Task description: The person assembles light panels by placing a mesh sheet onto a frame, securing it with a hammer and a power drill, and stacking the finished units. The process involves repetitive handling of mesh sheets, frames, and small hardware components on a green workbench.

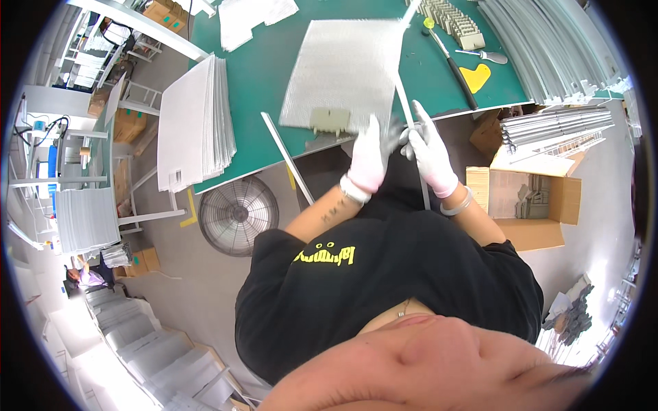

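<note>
A silvery mesh panel [343, 68] lies on the green table in front of me, with a beige plastic piece [330, 120] at its near edge. Along the panel's right side runs a long thin white strip [403, 96], which extends past the table edge toward my body. My right hand [432, 154], in a white glove with grey fingertips, is closed around this strip, its index finger pointing away. My left hand [370, 156], gloved alike, is beside the panel's near right corner. Its fingers are smeared by motion, so their grip cannot be made out.
Flat white sheets [195, 120] are stacked at left; a second white strip [284, 154] overhangs the table [250, 89]. A hammer-like tool [458, 75], screwdriver [488, 56], yellow piece [474, 79] and beige parts [456, 24] lie right. A fan [240, 216] and open carton [528, 233] stand below.
</note>
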The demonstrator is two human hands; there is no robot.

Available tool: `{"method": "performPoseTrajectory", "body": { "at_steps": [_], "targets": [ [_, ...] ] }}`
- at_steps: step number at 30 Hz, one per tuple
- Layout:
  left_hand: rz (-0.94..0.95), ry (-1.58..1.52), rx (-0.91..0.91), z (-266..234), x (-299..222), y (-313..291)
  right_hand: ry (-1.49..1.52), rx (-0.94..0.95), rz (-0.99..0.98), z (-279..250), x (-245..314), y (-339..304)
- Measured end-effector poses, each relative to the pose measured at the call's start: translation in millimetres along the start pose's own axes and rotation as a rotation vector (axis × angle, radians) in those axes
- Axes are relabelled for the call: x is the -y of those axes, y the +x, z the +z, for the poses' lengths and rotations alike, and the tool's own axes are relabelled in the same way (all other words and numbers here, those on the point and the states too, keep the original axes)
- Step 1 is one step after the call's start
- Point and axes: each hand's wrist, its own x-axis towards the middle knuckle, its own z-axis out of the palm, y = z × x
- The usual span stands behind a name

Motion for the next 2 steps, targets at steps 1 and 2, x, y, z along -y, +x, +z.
{"method": "performPoseTrajectory", "body": {
  "at_steps": [1, 2],
  "targets": [
    [0.002, -0.074, 0.032, -3, -6, 18, 0.127, 0.013, 0.023, -2, -7, -2],
    [-0.019, -0.076, 0.156, -1, -16, 38, 0.253, 0.024, 0.039, -4, -12, -1]
  ]
}}
